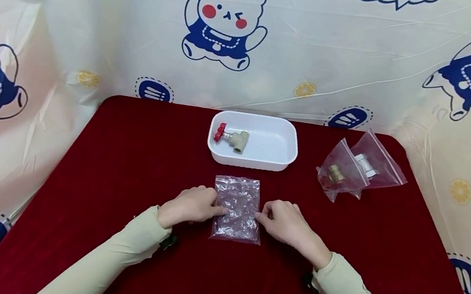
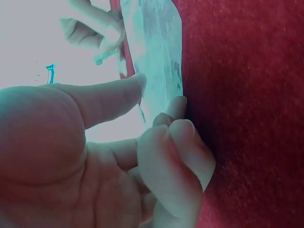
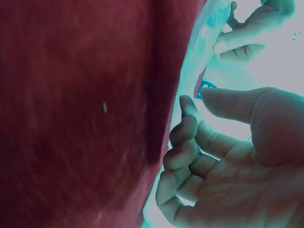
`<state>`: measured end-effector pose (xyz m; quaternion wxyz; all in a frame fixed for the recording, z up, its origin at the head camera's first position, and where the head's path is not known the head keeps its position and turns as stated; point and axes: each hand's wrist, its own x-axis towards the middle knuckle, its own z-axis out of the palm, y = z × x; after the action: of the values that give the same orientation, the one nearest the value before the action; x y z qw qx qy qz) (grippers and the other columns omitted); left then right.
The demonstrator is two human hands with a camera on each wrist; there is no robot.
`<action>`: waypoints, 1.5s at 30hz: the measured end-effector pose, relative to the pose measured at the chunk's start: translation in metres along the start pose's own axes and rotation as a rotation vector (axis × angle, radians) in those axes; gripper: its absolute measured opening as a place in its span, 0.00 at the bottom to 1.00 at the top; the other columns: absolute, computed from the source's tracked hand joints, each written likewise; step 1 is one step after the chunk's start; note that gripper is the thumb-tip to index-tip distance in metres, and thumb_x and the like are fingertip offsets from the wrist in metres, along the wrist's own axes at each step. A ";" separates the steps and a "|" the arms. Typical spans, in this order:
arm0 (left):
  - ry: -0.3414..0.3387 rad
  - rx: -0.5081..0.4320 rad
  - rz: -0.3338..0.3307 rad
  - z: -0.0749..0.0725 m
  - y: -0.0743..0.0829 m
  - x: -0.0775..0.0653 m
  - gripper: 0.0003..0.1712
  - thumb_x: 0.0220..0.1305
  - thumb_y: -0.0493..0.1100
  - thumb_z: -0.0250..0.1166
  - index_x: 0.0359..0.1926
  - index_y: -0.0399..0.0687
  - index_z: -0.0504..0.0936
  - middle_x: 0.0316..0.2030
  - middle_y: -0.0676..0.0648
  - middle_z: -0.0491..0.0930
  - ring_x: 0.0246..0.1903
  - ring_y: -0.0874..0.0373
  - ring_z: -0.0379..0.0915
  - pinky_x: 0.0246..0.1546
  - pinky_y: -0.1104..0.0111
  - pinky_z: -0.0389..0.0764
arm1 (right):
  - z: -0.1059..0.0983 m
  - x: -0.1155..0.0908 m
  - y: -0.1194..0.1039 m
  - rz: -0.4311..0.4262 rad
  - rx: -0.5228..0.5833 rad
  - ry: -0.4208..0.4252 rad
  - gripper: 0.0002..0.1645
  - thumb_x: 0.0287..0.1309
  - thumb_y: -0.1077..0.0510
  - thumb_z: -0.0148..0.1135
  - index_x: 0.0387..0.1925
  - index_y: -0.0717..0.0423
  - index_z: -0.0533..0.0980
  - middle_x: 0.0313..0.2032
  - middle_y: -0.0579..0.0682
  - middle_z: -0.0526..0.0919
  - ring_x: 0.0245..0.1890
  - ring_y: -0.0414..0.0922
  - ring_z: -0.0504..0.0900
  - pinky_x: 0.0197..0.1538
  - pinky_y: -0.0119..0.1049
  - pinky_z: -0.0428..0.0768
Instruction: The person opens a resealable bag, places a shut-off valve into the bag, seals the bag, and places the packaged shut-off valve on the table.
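Note:
A flat, clear zip-lock bag (image 1: 236,216) lies between the two hands on the dark red cloth, its zip strip at the far end. My left hand (image 1: 194,206) pinches its left edge, thumb on top and fingertips underneath, as the left wrist view (image 2: 159,52) of the bag shows. My right hand (image 1: 285,222) is at the bag's right edge with loosely bent fingers. In the right wrist view a gap shows between the right thumb and index fingertip (image 3: 184,100). Beyond the bag, a white tray (image 1: 269,159) holds a pale pipe valve (image 1: 238,140) with a red handwheel.
To the right stand two clear zip bags, one with a brass fitting (image 1: 335,173), the other with a white fitting (image 1: 365,165). A dark red cloth (image 1: 136,154) covers the table. Behind and beside it hangs a white curtain (image 1: 145,16) printed with cartoon bears.

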<state>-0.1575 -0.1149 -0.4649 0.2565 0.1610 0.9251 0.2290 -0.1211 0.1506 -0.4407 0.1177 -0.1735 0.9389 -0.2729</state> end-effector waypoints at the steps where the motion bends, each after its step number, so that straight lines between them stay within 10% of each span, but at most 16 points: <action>1: -0.007 -0.001 -0.008 -0.001 0.002 0.000 0.30 0.71 0.62 0.68 0.18 0.51 0.75 0.13 0.50 0.72 0.11 0.55 0.72 0.13 0.63 0.72 | -0.002 0.001 0.001 0.005 0.011 0.008 0.22 0.71 0.52 0.68 0.19 0.47 0.76 0.14 0.41 0.71 0.17 0.40 0.70 0.33 0.39 0.70; 7: 0.014 0.040 0.040 0.005 0.005 0.005 0.29 0.72 0.60 0.68 0.18 0.51 0.74 0.14 0.50 0.71 0.14 0.57 0.69 0.15 0.65 0.68 | -0.010 0.008 0.004 0.038 0.047 0.044 0.15 0.70 0.54 0.69 0.26 0.50 0.78 0.19 0.43 0.74 0.18 0.41 0.71 0.24 0.36 0.71; 23: 0.005 0.101 0.059 0.032 -0.014 0.036 0.27 0.66 0.65 0.72 0.18 0.56 0.79 0.15 0.52 0.75 0.15 0.58 0.72 0.14 0.64 0.74 | -0.007 0.040 0.010 -0.121 -0.148 0.124 0.14 0.69 0.59 0.70 0.50 0.62 0.79 0.45 0.56 0.83 0.46 0.52 0.82 0.45 0.49 0.83; 34: 0.024 0.056 0.043 0.002 0.031 -0.009 0.26 0.68 0.55 0.74 0.19 0.50 0.76 0.15 0.51 0.73 0.15 0.58 0.70 0.16 0.65 0.71 | -0.005 0.048 0.015 -0.151 -0.167 0.101 0.06 0.64 0.63 0.73 0.38 0.60 0.82 0.36 0.53 0.82 0.41 0.53 0.80 0.45 0.47 0.80; 45: 0.049 0.078 0.057 0.010 0.018 -0.002 0.25 0.68 0.59 0.73 0.21 0.54 0.76 0.18 0.52 0.74 0.18 0.59 0.70 0.18 0.64 0.72 | -0.016 0.048 0.016 -0.144 -0.060 0.047 0.09 0.67 0.62 0.70 0.30 0.52 0.79 0.31 0.46 0.78 0.29 0.43 0.76 0.36 0.41 0.78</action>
<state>-0.1471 -0.0968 -0.4626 0.2206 0.1917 0.9344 0.2037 -0.1737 0.1521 -0.4428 0.0703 -0.2376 0.9342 -0.2565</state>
